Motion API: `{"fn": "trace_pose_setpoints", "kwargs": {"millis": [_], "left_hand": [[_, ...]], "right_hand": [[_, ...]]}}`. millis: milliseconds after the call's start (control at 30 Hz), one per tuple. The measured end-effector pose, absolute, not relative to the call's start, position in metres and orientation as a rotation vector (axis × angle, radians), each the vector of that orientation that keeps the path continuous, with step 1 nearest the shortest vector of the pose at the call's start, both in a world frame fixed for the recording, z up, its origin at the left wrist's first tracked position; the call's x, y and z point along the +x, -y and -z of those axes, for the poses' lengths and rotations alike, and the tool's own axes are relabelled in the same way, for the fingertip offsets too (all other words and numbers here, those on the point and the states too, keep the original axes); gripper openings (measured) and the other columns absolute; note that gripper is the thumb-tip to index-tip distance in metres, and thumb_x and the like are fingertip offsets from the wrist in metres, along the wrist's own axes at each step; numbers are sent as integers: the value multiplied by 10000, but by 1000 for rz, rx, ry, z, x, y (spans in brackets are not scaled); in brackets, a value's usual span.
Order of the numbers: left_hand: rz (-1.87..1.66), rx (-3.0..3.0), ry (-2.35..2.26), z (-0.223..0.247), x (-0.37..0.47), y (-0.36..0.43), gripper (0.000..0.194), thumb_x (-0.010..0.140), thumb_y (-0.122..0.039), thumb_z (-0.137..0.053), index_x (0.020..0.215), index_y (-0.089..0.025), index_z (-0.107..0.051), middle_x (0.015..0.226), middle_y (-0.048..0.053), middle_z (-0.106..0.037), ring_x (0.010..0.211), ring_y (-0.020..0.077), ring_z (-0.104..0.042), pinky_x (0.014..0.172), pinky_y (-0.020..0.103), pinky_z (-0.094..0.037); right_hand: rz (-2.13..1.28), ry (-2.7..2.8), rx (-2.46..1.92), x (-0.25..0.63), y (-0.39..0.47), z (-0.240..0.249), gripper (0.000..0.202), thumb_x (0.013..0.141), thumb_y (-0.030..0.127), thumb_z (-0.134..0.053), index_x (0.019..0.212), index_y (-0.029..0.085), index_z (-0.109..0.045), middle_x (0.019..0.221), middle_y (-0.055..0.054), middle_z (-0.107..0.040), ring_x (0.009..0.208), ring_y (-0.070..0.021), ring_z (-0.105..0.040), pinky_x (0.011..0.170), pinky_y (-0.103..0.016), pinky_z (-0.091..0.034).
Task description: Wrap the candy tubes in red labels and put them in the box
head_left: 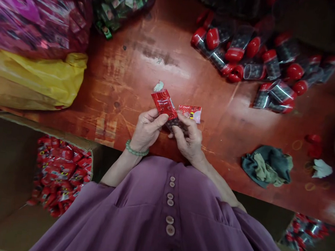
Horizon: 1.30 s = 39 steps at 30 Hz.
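Both hands meet at the front edge of the reddish table [123, 94]. Pinched between thumb and fingers of my left hand [149, 129] is a red printed wrapper [164, 103], tilted up to the left. My right hand [188, 137] closes around the lower end, where a clear container with dark contents [173, 123] shows out of the wrapper. A flat red packet with a pale corner [196, 114] lies just beyond my right fingers. Past the wrapper's upper end is a small whitish patch [158, 86].
Clear containers with red caps [235, 55] lie at the back right. Filled bags [56, 22] and a yellow bag [36, 79] stand left. A dark cloth [266, 165] lies right. Below left, a cardboard box [2, 165] holds red packets [63, 171].
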State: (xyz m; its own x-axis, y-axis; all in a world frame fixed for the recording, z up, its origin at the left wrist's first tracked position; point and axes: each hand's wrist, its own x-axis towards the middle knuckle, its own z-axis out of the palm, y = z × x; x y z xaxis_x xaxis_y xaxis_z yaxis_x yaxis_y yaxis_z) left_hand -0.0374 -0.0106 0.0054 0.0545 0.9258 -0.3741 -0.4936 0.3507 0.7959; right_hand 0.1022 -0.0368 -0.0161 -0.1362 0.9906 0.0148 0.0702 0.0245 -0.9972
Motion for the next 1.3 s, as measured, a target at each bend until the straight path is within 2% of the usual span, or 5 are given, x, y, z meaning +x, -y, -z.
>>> {"fn": "trace_pose_setpoints", "kwargs": {"millis": [400, 633, 900, 1033, 1300], "left_hand": [[-1079, 593, -1023, 2, -47, 5, 365, 692, -525, -835, 865, -212, -764, 902, 57, -776, 898, 223, -739, 890, 383, -592], [-1078, 498, -1018, 8, -50, 3, 360, 575, -482, -913, 765, -216, -761, 788, 27, -776, 759, 190, -732, 836, 363, -600], [-1096, 547, -1001, 1, -38, 8, 373, 661, -530, -857, 816, -205, -763, 838, 59, -787, 882, 249, -754, 870, 407, -603], [-1110, 578, -939, -5, -38, 10, 329, 702, -485, -846, 848, -201, -768, 901, 71, -793, 936, 260, -754, 902, 411, -598], [-1232, 537, -940, -6, -46, 10, 370, 596, -451, -917, 831, -207, -768, 800, 25, -780, 887, 225, -760, 903, 354, -598]], "right_hand": [[-1234, 1544, -1192, 110, 32, 10, 388, 995, 357, -519, 1379, 298, -533, 1363, -71, -646, 609, -90, -683, 572, -276, -652], [-1008, 1709, -1104, 113, 27, 11, 371, 948, 218, -586, 1318, 242, -596, 1279, -86, -705, 1172, -222, -687, 1039, -428, -582], [-1440, 1179, -1154, 110, 33, 4, 227, 930, 321, -643, 1116, 252, -532, 1012, 10, -739, 546, -30, -637, 557, -174, -571], [-1616, 1017, -1117, 109, 31, -2, 263, 881, 384, -696, 955, 230, -497, 722, 90, -648, 493, -27, -604, 511, -146, -517], [-1267, 1348, -1209, 99, 35, -7, 182, 912, 335, -658, 1010, 222, -554, 789, 35, -683, 601, -79, -635, 591, -232, -544]]}}
